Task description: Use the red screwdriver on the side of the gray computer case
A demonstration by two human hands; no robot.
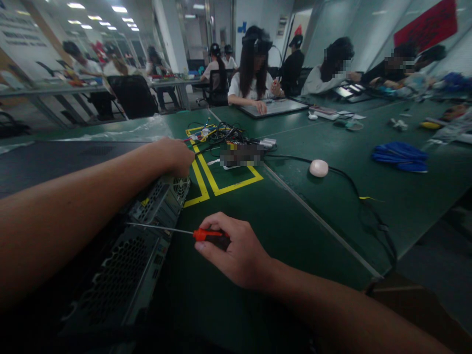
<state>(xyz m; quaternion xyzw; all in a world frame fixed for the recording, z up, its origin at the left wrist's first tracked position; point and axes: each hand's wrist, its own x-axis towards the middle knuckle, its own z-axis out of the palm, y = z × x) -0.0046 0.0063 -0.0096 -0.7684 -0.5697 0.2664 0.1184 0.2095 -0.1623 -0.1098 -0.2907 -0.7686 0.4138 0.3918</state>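
My right hand (236, 250) is wrapped round the red and black handle of a screwdriver (212, 237). Its long thin shaft points left, and the tip reaches the dark metal computer case (121, 275) with honeycomb vents and a round fan grille. My left arm stretches across the case. At the far corner of the case, my left hand (177, 156) is curled beside a pile of cables (224, 132); its fingertips are hidden, and I cannot make out what they hold, if anything.
The green table (295, 211) carries yellow tape (236, 187), a pale round object (318, 168) on a black cable, and a blue bundle (400, 156). Across the table, a person (254, 73) leans over a flat panel (273, 107). Other people sit farther back.
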